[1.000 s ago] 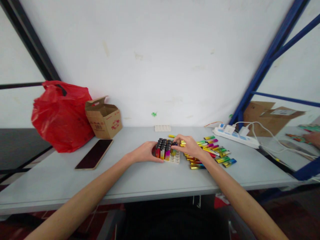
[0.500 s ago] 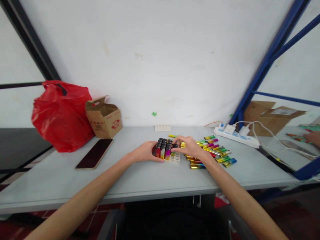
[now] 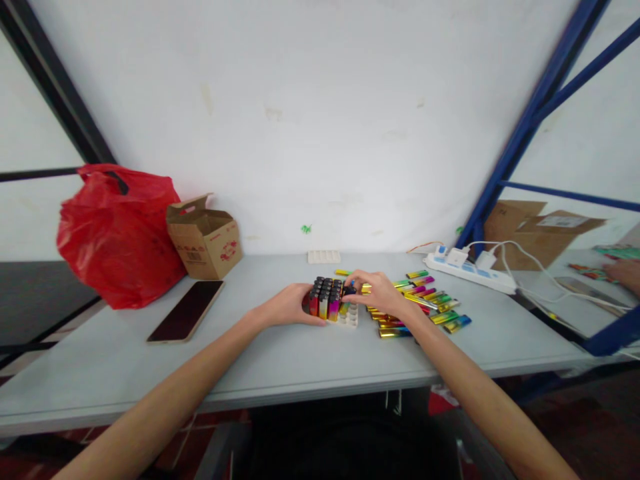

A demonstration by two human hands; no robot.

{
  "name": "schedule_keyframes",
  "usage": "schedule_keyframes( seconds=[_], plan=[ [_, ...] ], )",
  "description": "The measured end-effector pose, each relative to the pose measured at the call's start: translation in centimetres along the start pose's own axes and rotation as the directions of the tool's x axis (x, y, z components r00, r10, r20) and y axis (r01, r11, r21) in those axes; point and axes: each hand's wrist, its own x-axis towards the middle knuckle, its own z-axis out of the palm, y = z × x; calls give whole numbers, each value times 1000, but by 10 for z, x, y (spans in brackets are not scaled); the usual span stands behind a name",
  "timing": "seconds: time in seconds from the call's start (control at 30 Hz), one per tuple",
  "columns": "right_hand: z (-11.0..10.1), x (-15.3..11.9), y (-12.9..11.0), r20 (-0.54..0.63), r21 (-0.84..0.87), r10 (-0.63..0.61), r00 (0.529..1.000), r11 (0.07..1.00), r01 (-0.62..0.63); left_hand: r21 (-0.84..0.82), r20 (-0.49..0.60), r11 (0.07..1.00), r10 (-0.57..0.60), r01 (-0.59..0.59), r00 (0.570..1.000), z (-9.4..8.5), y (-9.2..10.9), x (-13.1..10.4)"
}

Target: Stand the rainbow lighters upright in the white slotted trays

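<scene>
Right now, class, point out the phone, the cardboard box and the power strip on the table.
phone (image 3: 186,311), head view, middle of its dark screen.
cardboard box (image 3: 207,243), head view, its front face.
power strip (image 3: 470,273), head view, its white top.

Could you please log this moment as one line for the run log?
left hand: steadies lighter tray | right hand: fingers on tray's right side | loose lighters: right

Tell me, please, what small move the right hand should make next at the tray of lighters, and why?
Probably press the lighter under the right hand down into the white tray. The fingertips sit at the tray's right edge, where empty slots show beside the upright rows, and the left hand braces the tray's left side. More loose lighters lie to the right.
</scene>
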Motion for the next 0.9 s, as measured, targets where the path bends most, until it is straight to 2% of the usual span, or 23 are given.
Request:
schedule_keyframes(
  seconds=[0.3, 0.7, 0.9],
  plan=[
    [1, 0, 1, 4, -13, -1, 1000, 1000, 1, 45, -13, 999, -16, 17, 1000, 1, -2, 1],
    [4, 2, 2, -12, 0, -8, 1000, 1000, 8, 8, -23, 1000, -9, 10, 1000, 1, -2, 0],
    [7, 1, 7, -46, -78, -56, 997, 996, 52, -22, -10, 1000, -9, 9, 1000, 0, -1, 0]
  ],
)
